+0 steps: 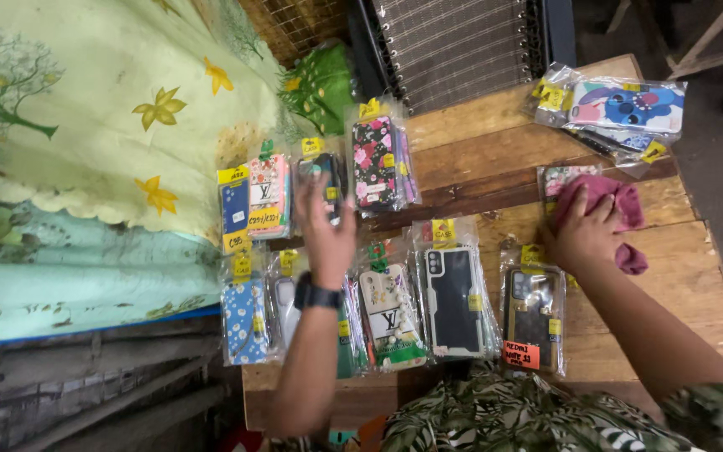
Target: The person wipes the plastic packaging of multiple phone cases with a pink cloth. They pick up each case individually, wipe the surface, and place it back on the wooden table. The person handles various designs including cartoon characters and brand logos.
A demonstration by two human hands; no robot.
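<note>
Pink cloth (608,209) gripped by right hand (583,234); left hand (326,230) flat on dark packaged case (325,180).

wrist: black watch (315,295) | top: green-white leaf print, probably short-sleeved (546,414) | arms: bare

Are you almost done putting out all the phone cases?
Many bagged phone cases already lie in rows on the wooden table. The left hand reaches a dark case; the right hand presses a pink cloth. A loose pile remains at the corner.
</note>
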